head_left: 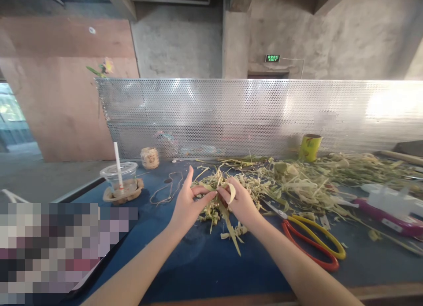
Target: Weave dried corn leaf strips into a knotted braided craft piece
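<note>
The left hand (191, 202) and right hand (240, 203) nearly meet over a heap of dry fibre (257, 183) on the blue surface (205, 273), thumbs and fingers drawn together to pinch a pale strip (233, 192), one left finger lifted; its loop curls over the right fingers, the nearer ones; a flat blade (232, 232) trails below, long axis sloping down and slightly rightward; whether they're one piece, I can't tell.

Both hands (191, 201) pinching curled strip (233, 192), scissors (286, 217)
</note>
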